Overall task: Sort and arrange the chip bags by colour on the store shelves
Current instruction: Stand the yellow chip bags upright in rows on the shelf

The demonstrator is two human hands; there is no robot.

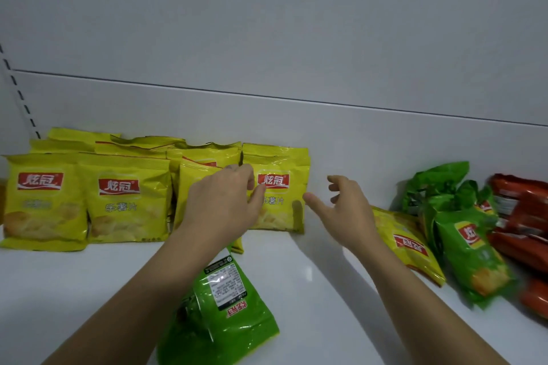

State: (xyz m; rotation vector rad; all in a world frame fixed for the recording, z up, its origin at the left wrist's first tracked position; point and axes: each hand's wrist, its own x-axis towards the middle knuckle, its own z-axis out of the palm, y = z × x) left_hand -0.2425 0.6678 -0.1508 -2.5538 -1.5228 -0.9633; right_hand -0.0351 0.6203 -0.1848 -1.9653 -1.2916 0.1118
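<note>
Yellow chip bags (121, 201) lined up; left hand (225, 201) hides one (grip unclear), right hand (347, 207) spread empty, green bag (225, 314) partly under forearm.

A row of bags (118, 195) stood against the back wall (370, 139) at the left of the shelf (320, 299), one bag (219, 311) lay flat before it near the front edge, and a heap (462, 234) lay at the right, well apart.

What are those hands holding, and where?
Right hand: nothing. Left hand touches the top left corner of the rightmost standing yellow bag; grip cannot be told.
</note>
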